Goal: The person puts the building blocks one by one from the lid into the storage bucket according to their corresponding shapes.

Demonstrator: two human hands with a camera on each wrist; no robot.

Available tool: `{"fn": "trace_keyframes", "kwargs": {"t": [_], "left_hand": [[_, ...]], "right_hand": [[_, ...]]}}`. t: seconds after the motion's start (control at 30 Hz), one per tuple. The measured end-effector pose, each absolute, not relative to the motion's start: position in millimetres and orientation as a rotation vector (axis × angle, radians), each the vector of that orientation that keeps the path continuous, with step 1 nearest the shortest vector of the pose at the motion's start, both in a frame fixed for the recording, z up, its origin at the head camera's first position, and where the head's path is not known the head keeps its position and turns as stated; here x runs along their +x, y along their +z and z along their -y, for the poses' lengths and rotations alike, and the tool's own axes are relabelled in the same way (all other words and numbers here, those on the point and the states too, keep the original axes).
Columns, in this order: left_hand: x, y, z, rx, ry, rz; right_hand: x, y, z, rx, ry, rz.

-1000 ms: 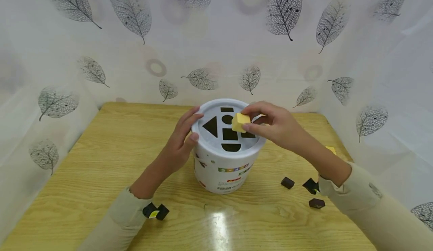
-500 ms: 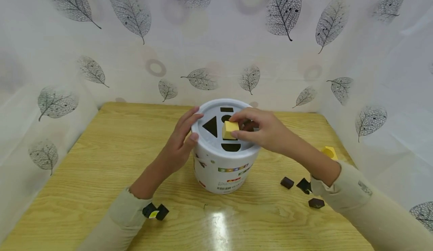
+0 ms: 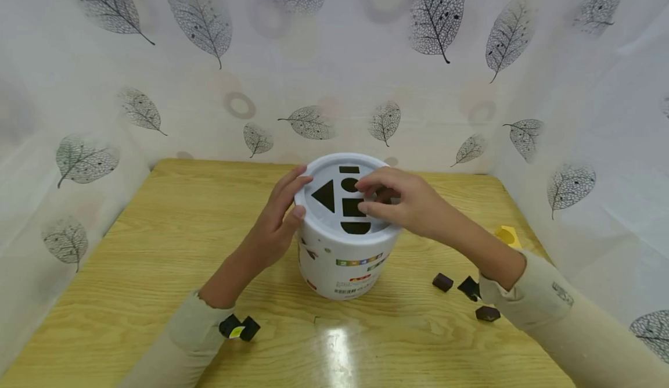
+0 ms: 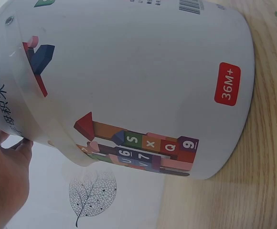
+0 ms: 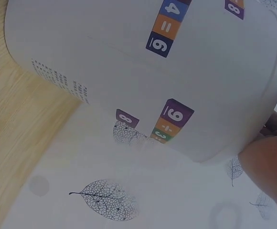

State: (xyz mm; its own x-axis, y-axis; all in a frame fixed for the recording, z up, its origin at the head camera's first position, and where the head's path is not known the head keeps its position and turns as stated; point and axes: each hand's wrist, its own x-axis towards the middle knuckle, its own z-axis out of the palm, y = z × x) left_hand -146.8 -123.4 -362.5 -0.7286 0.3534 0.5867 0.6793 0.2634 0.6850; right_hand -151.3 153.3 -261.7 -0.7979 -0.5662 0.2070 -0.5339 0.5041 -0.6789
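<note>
A white bucket [image 3: 340, 263] stands upright on the table, its lid [image 3: 323, 221] cut with dark shaped holes, among them a triangle, a circle and a square. My left hand [image 3: 272, 219] rests against the left side of the rim, fingers nearly straight and tips over the lid's edge. Above the right part of the lid is my right hand [image 3: 410, 199], thumb and forefinger apart beside the square hole [image 3: 351, 207] with nothing between them. It covers part of the lid. In the left wrist view the bucket's printed side [image 4: 153, 81] fills most of the frame.
On the wooden table [image 3: 172, 248], a yellow block [image 3: 507, 236] with a round hollow lies right of the bucket. Nearer the front are two dark blocks, one purplish-black [image 3: 442, 282] and one brownish [image 3: 488, 313]. A leaf-patterned curtain [image 3: 334, 74] encloses the back and sides.
The yellow cube in my right hand moved left over the square hole, was let go, and is now out of sight. My left hand has stayed on the rim.
</note>
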Motion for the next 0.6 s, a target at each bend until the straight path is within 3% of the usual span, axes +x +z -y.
{"fn": "trace_keyframes", "kwargs": {"t": [0.37,0.6], "left_hand": [[-145.4,-359.4,122.8,-0.942,-1.464,2.225],[-145.6,-360.9,122.5,-0.938,-1.47,2.232]], "right_hand": [[-138.9,-250.6,-204.7,-0.703,-1.355,-2.788],[-131.1,-263.3,-257.4,-0.491,-1.268,-2.935]]}}
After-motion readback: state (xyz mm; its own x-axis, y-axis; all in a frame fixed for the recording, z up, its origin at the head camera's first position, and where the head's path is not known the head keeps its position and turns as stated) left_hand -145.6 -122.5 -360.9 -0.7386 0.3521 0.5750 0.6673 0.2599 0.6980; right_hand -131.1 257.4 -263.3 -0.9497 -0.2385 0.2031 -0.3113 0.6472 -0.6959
